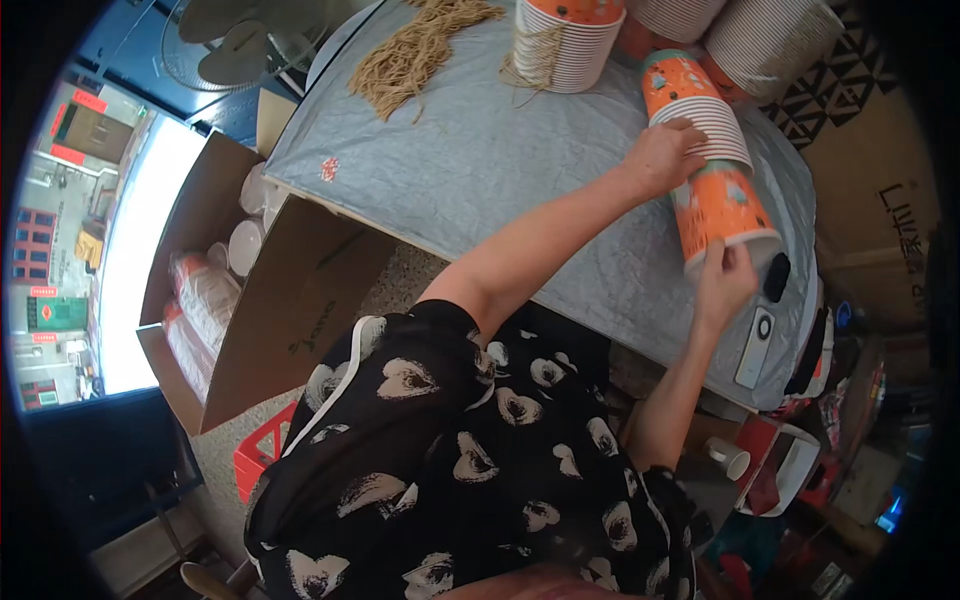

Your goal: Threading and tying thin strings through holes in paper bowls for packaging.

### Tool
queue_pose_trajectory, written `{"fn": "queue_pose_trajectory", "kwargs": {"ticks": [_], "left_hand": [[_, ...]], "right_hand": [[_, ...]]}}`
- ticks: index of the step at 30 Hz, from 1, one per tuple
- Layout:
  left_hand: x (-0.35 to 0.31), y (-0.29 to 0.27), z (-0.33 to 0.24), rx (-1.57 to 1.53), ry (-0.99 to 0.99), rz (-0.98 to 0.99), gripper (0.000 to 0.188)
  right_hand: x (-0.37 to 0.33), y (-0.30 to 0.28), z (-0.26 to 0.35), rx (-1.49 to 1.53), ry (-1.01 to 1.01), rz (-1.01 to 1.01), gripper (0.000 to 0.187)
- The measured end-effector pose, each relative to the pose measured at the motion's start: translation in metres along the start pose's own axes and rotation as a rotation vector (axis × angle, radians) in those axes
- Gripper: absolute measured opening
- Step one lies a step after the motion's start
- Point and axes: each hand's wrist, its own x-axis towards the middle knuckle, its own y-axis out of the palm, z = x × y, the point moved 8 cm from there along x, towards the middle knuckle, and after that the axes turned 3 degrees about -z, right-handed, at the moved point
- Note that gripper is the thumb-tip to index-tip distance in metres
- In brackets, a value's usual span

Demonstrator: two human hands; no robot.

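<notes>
A stack of nested orange paper cups [708, 122] with white rims lies on its side on the grey-covered table [480, 170]. My left hand [664, 158] is closed around the near side of this stack. Just below the stack's rims, and close against them, is another orange paper cup [722, 208], its white rim turned toward me. With thumb and fingers my right hand [728, 278] grips that rim. Whether more cups sit inside this nearer one is hidden.
More cup stacks lie at the far right, and a tied cup stack [566, 50] stands at the far edge beside a bundle of tan string [418, 52]. A white remote-like device [755, 346] and a black object [776, 277] lie right. An open carton [290, 310] holds wrapped cups.
</notes>
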Motion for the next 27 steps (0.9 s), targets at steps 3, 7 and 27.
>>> {"fn": "queue_pose_trajectory", "kwargs": {"ticks": [3, 7, 27], "left_hand": [[-0.031, -0.032, 0.006, 0.033, -0.029, 0.113, 0.020], [-0.088, -0.127, 0.075, 0.459, -0.098, 0.223, 0.015], [-0.136, -0.262, 0.145, 0.759, -0.015, 0.250, 0.013]], "right_hand": [[-0.053, -0.020, 0.058, -0.164, -0.154, 0.043, 0.015], [-0.083, 0.022, 0.104, -0.142, -0.299, 0.175, 0.009], [-0.126, 0.147, 0.140, 0.104, -0.557, 0.456, 0.033]]}}
